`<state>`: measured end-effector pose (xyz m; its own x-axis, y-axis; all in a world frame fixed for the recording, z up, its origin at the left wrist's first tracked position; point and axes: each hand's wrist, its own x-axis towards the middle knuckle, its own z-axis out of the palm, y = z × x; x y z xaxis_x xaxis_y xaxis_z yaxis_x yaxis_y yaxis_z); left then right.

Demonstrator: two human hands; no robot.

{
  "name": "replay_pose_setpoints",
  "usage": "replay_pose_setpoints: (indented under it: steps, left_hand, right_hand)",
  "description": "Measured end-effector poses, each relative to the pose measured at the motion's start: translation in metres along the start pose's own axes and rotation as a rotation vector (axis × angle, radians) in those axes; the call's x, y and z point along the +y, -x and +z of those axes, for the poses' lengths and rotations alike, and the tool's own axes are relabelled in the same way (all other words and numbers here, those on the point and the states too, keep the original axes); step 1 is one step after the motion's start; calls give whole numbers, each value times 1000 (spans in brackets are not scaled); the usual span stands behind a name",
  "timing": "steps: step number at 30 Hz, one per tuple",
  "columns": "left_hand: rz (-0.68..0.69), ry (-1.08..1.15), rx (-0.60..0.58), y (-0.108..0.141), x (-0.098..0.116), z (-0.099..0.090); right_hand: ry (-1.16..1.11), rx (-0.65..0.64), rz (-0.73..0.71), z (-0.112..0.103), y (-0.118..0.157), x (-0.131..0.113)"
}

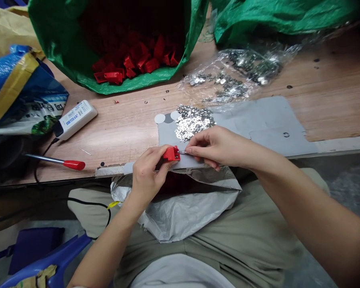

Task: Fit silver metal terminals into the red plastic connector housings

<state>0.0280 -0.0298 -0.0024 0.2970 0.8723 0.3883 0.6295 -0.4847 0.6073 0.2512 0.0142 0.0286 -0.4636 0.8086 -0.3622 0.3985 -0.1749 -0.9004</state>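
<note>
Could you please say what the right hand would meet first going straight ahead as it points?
Likely the red part in the left hand; the metal piece in the right hand seems to touch it; depth is unclear.

Red part (169,153), grn bag (103,88), slvr discs (193,123), brn woodgrain tbl (129,130)

Head-worn view, facing forward and down, near table (129,124)

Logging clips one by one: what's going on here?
A person's left hand grips a small red part at the front edge of the table. The right hand pinches a thin metal item, its end at the part's side. Beyond the hands lies a pile of small metal pieces, and farther back an open green bag holds more red parts.
</note>
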Motion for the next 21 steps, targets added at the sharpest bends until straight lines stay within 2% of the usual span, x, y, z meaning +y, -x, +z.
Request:
replay_pose_setpoints:
  steps: [8,14,21]
  left_hand:
    - [45,-10,14,-2,-1,0]
    - [52,-7,20,0,-2,0]
    - [34,-9,29,2,-2,1]
  right_hand:
    - [29,-13,66,-2,-2,-8]
    - [75,8,-12,1,-3,-2]
    - [33,-13,-26,-2,-2,3]
